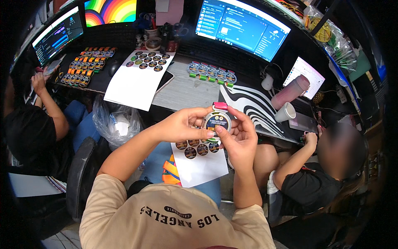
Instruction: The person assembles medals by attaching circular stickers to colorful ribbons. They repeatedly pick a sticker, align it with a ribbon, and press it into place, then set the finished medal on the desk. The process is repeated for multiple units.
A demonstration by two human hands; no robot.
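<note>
The left hand (191, 124) is clamped on the left edge of a round medal (217, 120), thumb in front and fingers curled behind. The right hand (239, 139) pinches its right side, thumb pressed on the lower face. Both elbows bend outward, raising the medal above a sticker sheet (203, 172) on the lap, near the surface (182, 89).
</note>
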